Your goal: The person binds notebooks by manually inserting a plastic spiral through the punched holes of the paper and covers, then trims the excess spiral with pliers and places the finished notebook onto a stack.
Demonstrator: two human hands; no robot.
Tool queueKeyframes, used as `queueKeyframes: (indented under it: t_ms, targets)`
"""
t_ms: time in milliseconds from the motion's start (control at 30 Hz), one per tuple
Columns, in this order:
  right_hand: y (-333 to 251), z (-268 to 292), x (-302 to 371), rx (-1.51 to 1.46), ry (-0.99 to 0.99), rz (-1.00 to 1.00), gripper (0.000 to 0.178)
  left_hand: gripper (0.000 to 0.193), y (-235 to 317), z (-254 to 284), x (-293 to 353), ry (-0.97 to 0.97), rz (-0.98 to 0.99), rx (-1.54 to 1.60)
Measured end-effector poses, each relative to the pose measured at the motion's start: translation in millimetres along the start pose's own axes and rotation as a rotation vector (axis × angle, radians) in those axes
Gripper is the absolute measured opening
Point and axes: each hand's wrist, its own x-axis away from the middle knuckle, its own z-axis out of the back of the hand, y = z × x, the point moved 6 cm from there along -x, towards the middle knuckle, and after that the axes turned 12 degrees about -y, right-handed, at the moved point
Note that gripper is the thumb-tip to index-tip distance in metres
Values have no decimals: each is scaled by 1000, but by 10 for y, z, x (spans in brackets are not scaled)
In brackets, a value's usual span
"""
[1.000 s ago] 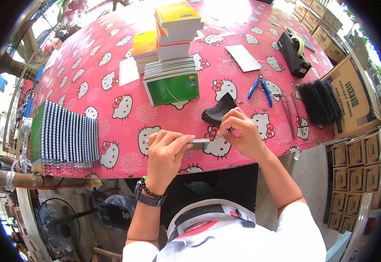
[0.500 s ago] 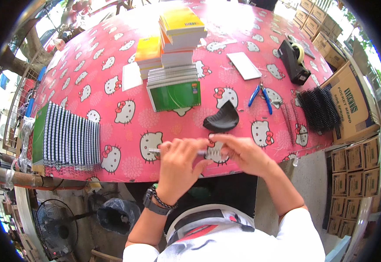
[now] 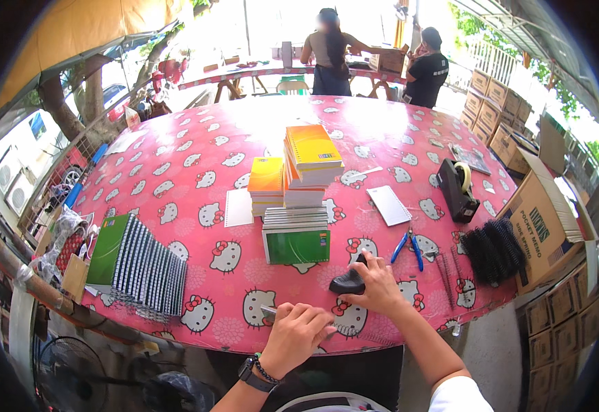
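Observation:
My left hand [image 3: 298, 336] is closed round a small notebook [image 3: 268, 312] held nearly edge-on, mostly hidden by the fingers. A thin wire coil [image 3: 347, 331] sticks out from the right side of that hand, over the table's near edge. Further forward, my right hand [image 3: 376, 285] grips a black curved piece [image 3: 345, 281] on the table, thumb on the near side and fingers on the far side. Beyond it lie blue-handled pliers [image 3: 419, 253] and a white spiral pad [image 3: 389, 206].
Green notebooks [image 3: 295, 246] stand before stacks of orange notebooks [image 3: 316, 147]. More spiral notebooks [image 3: 142, 268] are at left. At right are black coils [image 3: 493, 250], a tape dispenser [image 3: 454, 189] and a cardboard box [image 3: 543, 226]. Two people [image 3: 330, 55] are at a far table.
The view has tilted up, showing the far table and people. My right hand has left the coil's end and taken hold of the black curved piece. My left hand keeps its grip.

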Motion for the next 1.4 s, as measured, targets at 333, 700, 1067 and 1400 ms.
queueKeyframes:
  t_ms: [333, 700, 1067, 1400]
  targets:
    - [-260, 40, 278, -1417, -459, 390, 52, 21, -166, 159, 105, 107, 88, -66]
    - [-505, 43, 222, -1078, -439, 371, 52, 56, -299, 128, 180, 94, 114, 79]
    - [-497, 71, 92, -1106, -403, 416, 45, 87, -590, 77, 390, 396, 250, 447]
    - [-769, 185, 14, -1448, -607, 624, 55, 59, -909, -303, 391, 227, 232, 935]
